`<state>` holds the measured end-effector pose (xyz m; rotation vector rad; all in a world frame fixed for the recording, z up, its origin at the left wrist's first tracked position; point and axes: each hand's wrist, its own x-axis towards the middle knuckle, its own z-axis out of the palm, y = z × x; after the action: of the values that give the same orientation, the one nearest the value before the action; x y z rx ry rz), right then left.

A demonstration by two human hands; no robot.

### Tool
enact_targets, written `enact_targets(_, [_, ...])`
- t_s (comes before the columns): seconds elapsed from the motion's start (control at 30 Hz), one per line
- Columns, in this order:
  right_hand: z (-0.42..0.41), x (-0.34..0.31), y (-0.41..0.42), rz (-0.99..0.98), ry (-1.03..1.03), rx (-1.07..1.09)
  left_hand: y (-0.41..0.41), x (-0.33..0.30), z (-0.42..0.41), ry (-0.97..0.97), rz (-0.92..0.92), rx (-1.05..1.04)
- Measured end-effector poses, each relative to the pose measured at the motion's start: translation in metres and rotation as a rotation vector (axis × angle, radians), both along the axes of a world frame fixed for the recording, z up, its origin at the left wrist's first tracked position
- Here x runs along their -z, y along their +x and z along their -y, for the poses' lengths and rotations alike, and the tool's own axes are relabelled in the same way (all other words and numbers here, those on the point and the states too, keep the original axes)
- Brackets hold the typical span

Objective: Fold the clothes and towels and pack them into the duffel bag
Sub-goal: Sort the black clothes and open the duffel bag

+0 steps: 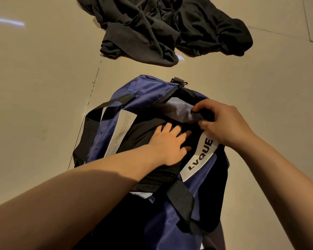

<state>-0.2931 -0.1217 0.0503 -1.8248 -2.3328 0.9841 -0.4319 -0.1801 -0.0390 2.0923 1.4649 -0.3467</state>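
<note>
Left hand [167,143] lies flat, fingers straight, pressing a black garment [143,134] inside the bag [148,91]. Right hand [222,121] pinches the bag's rim. Unfolded clothes [170,27] lie on the floor beyond the bag's far end, equally reachable.

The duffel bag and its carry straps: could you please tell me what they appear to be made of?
The duffel bag looks like thin blue-purple synthetic fabric, perhaps nylon: it has a soft sheen and creases sharply. The carry straps look like black woven webbing, with a visible ribbed weave and matte finish.
</note>
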Motion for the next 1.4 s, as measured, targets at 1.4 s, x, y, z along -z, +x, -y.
enact_targets(1.4, [0.057,0.091,-0.149,0.518,-0.087,-0.196,-0.151,-0.113,0.057,0.089,0.249,-0.553])
